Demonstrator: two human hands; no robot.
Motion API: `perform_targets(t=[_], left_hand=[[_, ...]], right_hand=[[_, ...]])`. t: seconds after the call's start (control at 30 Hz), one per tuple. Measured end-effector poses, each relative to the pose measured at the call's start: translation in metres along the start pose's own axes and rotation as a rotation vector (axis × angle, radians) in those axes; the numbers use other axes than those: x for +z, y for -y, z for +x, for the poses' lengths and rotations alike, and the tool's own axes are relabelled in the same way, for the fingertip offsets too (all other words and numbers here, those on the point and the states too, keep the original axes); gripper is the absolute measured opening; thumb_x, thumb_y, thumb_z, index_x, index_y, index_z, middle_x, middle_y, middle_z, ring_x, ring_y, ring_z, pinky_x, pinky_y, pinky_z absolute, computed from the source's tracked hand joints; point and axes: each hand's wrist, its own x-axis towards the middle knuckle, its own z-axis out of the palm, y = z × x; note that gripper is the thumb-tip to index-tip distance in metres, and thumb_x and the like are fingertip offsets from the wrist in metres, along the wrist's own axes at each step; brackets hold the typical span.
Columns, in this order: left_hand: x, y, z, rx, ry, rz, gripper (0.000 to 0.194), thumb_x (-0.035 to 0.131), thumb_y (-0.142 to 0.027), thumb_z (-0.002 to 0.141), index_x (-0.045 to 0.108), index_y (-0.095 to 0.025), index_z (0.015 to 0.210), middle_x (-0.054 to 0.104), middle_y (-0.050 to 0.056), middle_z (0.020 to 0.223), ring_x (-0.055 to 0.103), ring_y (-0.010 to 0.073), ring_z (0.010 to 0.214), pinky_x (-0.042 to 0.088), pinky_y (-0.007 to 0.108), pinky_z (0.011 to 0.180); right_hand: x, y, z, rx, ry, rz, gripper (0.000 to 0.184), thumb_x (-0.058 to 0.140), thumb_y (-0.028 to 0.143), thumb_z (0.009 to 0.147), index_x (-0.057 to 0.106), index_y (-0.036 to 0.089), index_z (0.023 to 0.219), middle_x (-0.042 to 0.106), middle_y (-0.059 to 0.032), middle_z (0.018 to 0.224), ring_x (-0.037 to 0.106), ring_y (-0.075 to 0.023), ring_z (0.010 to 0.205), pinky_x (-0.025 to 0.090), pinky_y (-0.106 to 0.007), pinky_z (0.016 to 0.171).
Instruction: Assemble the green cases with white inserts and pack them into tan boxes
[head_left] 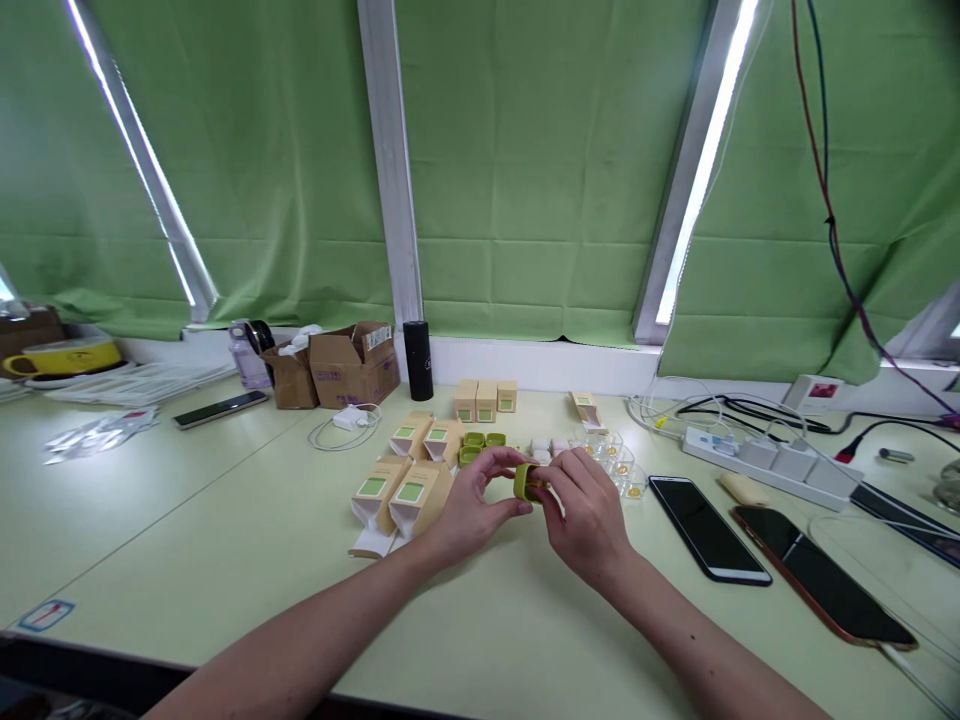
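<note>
Between my two hands is a small olive-green square cup (522, 482), tilted on its side above the table. My left hand (480, 500) grips its left side between thumb and fingers. The fingers of my right hand (586, 508) are pinched at its open right end; whatever they hold there is hidden. Just behind lie several more green cups (474, 441) and some small white pieces (541, 450). Small clear cups with yellow-orange bottoms (624, 466) stand beyond my right hand. Kraft-paper boxes with green labels (411, 492), flaps open, stand left of my left hand.
Closed small boxes (486, 400) and a black bottle (418, 360) stand at the back. Two phones (709, 528) (821, 575) lie right, near a white power strip (772, 466) with tangled cables. Cardboard boxes (352, 368) and a charger (351, 418) are back left.
</note>
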Motion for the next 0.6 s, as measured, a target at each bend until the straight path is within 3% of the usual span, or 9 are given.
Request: perform_targets(t=[0.3, 0.4, 0.6], left_hand=[[-0.001, 0.000, 0.001, 0.004, 0.003, 0.009, 0.045, 0.088, -0.010, 0.069, 0.072, -0.023, 0.109, 0.072, 0.007, 0.117, 0.064, 0.0283, 0.118, 0.046, 0.050, 0.110], [-0.003, 0.000, 0.001, -0.005, -0.002, 0.024, 0.046, 0.088, -0.011, 0.070, 0.071, -0.023, 0.110, 0.072, 0.008, 0.117, 0.064, 0.0280, 0.117, 0.046, 0.050, 0.110], [-0.008, -0.004, 0.003, 0.009, -0.011, 0.062, 0.043, 0.088, -0.017, 0.075, 0.070, -0.023, 0.114, 0.070, 0.010, 0.121, 0.064, 0.0283, 0.117, 0.047, 0.050, 0.110]], right_hand=[[0.001, -0.003, -0.002, -0.015, 0.009, 0.020, 0.018, 0.056, 0.009, 0.098, 0.067, 0.022, 0.092, 0.062, -0.0055, 0.078, 0.052, -0.0220, 0.075, 0.041, -0.036, 0.064], [-0.002, -0.004, -0.001, -0.034, 0.028, 0.051, 0.018, 0.056, 0.009, 0.097, 0.067, 0.022, 0.104, 0.065, -0.0063, 0.081, 0.055, -0.0228, 0.076, 0.044, -0.037, 0.066], [-0.010, -0.003, 0.000, -0.037, 0.033, 0.114, 0.041, 0.059, 0.007, 0.089, 0.057, 0.021, 0.127, 0.070, -0.0107, 0.098, 0.061, -0.0290, 0.089, 0.052, -0.045, 0.076]])
